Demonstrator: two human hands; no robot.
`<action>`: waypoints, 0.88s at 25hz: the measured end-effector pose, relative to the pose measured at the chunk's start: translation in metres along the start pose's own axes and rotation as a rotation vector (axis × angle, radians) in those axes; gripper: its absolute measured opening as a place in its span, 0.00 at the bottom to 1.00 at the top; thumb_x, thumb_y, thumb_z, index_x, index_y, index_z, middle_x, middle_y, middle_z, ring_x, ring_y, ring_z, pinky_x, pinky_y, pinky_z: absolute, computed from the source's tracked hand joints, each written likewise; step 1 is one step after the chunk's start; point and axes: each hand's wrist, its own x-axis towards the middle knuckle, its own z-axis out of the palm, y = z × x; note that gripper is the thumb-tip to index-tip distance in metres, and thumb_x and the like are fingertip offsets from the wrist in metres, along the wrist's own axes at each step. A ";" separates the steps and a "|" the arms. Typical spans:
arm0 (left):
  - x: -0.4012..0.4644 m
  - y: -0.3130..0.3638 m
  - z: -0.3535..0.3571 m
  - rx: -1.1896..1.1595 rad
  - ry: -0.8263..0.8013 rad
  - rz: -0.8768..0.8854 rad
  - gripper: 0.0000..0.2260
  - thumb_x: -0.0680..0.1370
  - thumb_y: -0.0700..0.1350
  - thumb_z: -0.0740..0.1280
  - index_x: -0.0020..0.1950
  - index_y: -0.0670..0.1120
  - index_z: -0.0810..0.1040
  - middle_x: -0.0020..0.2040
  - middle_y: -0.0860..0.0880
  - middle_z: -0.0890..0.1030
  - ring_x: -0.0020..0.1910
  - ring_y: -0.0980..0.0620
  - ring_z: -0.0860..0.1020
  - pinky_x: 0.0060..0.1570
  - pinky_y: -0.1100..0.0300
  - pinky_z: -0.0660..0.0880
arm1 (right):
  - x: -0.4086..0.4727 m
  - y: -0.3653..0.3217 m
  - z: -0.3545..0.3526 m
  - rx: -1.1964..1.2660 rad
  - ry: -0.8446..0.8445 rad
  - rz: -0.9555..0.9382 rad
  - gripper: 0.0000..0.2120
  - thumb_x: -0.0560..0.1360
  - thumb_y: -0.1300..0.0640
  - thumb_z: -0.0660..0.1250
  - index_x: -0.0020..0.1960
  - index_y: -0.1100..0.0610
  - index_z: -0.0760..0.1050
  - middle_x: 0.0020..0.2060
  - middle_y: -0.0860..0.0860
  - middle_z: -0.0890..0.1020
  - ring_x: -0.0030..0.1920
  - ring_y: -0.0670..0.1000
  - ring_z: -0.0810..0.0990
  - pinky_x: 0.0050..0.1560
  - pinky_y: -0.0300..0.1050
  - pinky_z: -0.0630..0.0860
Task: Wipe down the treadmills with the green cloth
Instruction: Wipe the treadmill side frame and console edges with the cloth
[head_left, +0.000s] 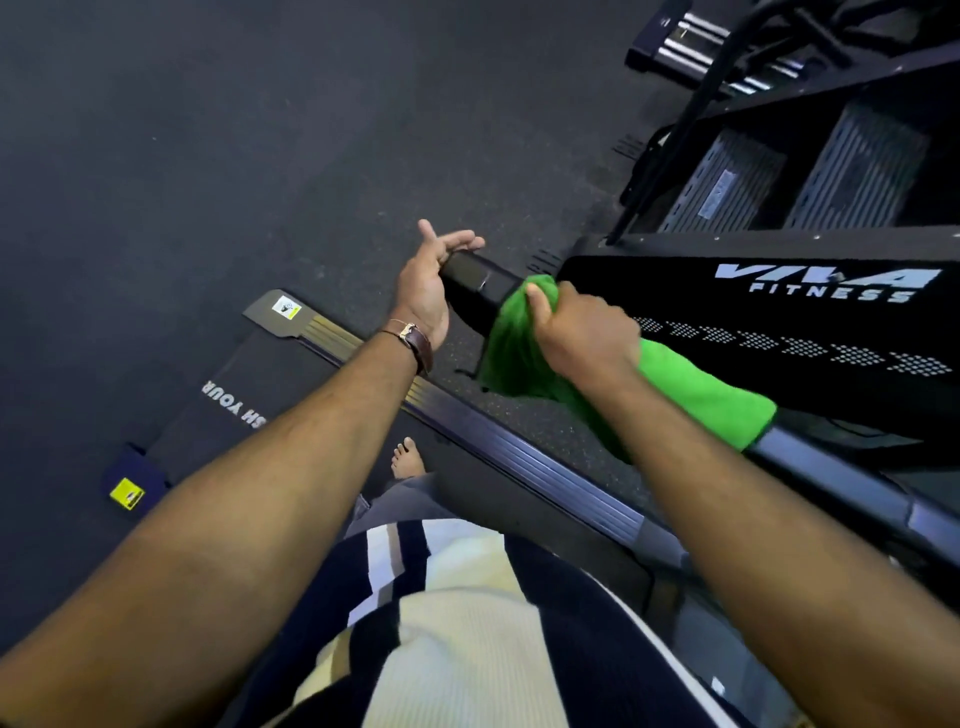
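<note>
At the centre of the frame the right hand (582, 338) grips the green cloth (524, 343), fingers and thumb curled round it where it wraps a dark handrail (478, 286). The cloth bunches under and to the left of this hand, and a flatter length of it trails toward the lower right along the rail, ending near the right edge of the frame (727, 410). The rail runs on from there, bare and grey, to the lower right corner.

Just left of the cloth, the left hand (431, 280) rests against the rail's black end, palm touching it, fingers spread and relaxed rather than closed round it. A brown-strapped watch (415, 340) sits on that wrist. The two hands are near each other, with a short bare stretch of rail between the left palm and the cloth.

Below the arms a treadmill (291, 374) stretches from centre left toward the lower right, its ribbed side rail (519, 452) catching light; white letters show on its belt. A yellow sticker (127, 493) lies at lower left. To the right stands a black machine (779, 312) marked VIVA FITNESS, with grey steps above it. A bare foot (405, 457) shows on the dark floor (208, 156), and a striped shirt (457, 623) fills the bottom.
</note>
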 end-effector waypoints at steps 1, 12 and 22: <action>0.000 0.000 -0.001 -0.063 -0.013 -0.034 0.31 0.81 0.63 0.46 0.54 0.41 0.79 0.55 0.41 0.81 0.57 0.48 0.77 0.65 0.51 0.70 | 0.004 -0.017 0.008 -0.057 0.069 -0.071 0.27 0.80 0.36 0.47 0.62 0.54 0.71 0.55 0.58 0.80 0.52 0.63 0.79 0.47 0.55 0.72; -0.010 -0.003 -0.027 -0.119 -0.190 -0.098 0.41 0.78 0.67 0.37 0.69 0.39 0.70 0.67 0.42 0.75 0.68 0.49 0.72 0.73 0.49 0.60 | 0.001 -0.039 0.035 -0.258 0.241 -0.404 0.31 0.78 0.47 0.48 0.78 0.57 0.54 0.75 0.57 0.63 0.62 0.66 0.72 0.58 0.64 0.70; -0.023 0.000 -0.053 0.116 0.080 -0.009 0.29 0.80 0.64 0.49 0.67 0.45 0.73 0.60 0.48 0.79 0.60 0.54 0.78 0.65 0.54 0.71 | 0.082 -0.087 -0.011 0.124 -0.274 -0.489 0.21 0.73 0.37 0.66 0.60 0.49 0.78 0.54 0.51 0.81 0.53 0.55 0.80 0.47 0.46 0.73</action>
